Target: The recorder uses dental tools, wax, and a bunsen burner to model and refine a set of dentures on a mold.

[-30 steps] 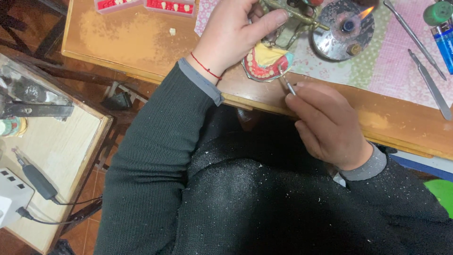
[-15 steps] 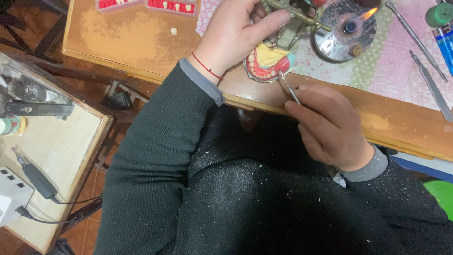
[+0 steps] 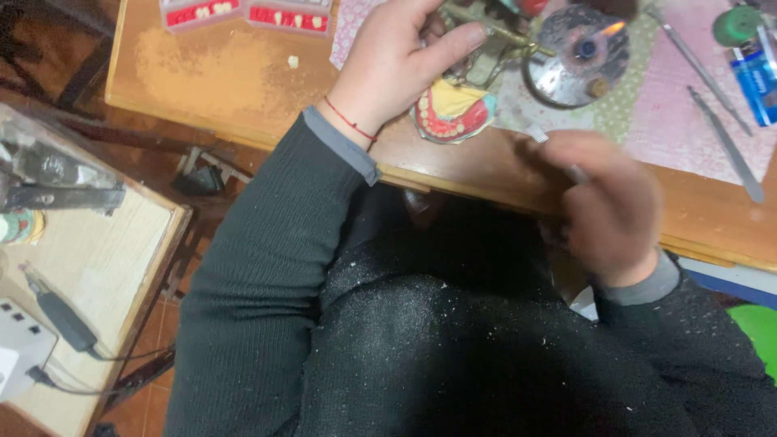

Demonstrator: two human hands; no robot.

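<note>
Head view: left hand (image 3: 396, 65) gripping the brass-coloured articulator (image 3: 486, 48) at the edge of the wooden bench (image 3: 202, 73), fingers wrapped around its frame, steadying the denture model (image 3: 453, 113) with pink wax and a row of set teeth facing the camera. Right hand (image 3: 607, 206), motion-blurred, pinching a thin metal wax instrument (image 3: 550, 150) between narrowed fingers, tip lying between the model and the lit alcohol burner (image 3: 579, 53). Teeth appearing mostly seated in the wax; spare teeth remaining on the red tooth cards (image 3: 243, 12), so finishing judged incomplete.

Denture model (image 3: 453, 112) yellow, red gums; cloth (image 3: 688, 97) pink, patterned; wrist string (image 3: 350, 123) red; lighter (image 3: 757, 77) blue.
</note>
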